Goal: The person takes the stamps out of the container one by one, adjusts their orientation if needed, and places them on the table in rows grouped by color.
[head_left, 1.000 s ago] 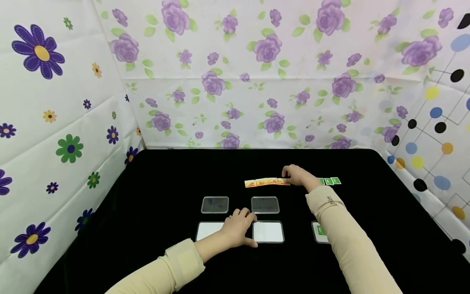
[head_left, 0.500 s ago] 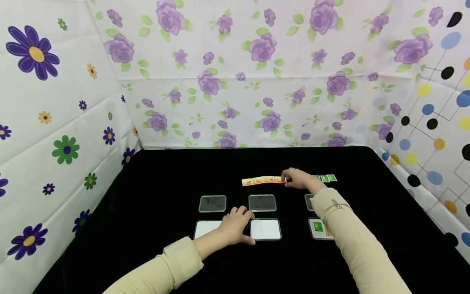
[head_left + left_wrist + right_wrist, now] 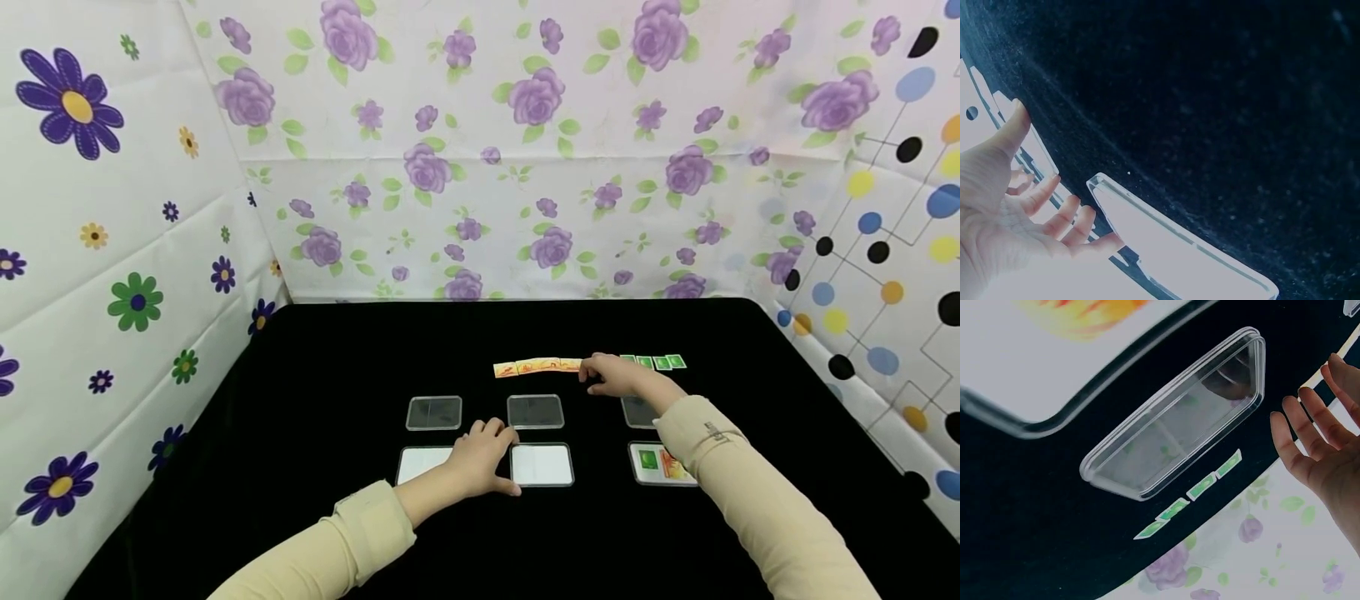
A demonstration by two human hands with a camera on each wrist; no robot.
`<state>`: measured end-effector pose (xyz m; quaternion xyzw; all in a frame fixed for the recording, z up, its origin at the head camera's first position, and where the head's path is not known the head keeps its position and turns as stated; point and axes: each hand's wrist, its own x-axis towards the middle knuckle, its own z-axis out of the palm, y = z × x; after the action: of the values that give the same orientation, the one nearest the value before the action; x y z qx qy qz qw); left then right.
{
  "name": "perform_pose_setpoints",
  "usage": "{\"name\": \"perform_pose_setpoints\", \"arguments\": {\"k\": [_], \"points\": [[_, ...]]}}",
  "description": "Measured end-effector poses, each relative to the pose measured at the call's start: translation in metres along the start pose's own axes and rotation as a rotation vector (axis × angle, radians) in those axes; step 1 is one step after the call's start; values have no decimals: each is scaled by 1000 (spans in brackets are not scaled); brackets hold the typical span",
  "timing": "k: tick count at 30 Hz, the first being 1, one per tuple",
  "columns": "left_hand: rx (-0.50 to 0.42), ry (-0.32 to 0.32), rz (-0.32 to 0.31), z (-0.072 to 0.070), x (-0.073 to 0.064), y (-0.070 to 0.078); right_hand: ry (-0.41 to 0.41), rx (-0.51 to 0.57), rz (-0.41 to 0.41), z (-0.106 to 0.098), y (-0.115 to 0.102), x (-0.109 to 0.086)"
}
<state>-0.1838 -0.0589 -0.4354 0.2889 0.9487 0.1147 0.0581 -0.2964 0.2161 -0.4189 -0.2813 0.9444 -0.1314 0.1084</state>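
My right hand (image 3: 622,377) is at the right end of a row of orange stamp-like papers (image 3: 536,366) on the black table. In the right wrist view its fingers (image 3: 1294,412) are loosely bent and apart, with nothing visible between them. Just behind this hand lies a row of small green stamp-like papers (image 3: 662,362). My left hand (image 3: 480,460) rests between two white-filled clear cases, the left case (image 3: 422,464) partly covered by it and the right case (image 3: 542,464) beside its fingertips. Its fingers (image 3: 1085,228) are spread and relaxed, holding nothing.
Two clear lids (image 3: 434,413) (image 3: 536,412) lie behind the white cases. Another clear lid (image 3: 639,412) is partly under the right forearm. A right-hand case (image 3: 652,477) holds a green and an orange paper, part hidden by the sleeve. Patterned cloth (image 3: 480,150) walls the back and sides.
My right hand has drawn slightly right and toward me, uncovering more of the green papers and right-hand case. The left hand stays in place. The head view has shifted slightly.
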Motion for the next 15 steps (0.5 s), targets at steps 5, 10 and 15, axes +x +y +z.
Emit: {"name": "perform_pose_setpoints", "arguments": {"k": [5, 10, 15], "points": [[-2, -6, 3, 0, 1, -1, -7, 4, -5, 0, -3, -12], [-7, -7, 5, -1, 0, 0, -22, 21, -28, -2, -4, -22], [2, -6, 2, 1, 0, -1, -37, 73, -45, -6, -5, -33]]}}
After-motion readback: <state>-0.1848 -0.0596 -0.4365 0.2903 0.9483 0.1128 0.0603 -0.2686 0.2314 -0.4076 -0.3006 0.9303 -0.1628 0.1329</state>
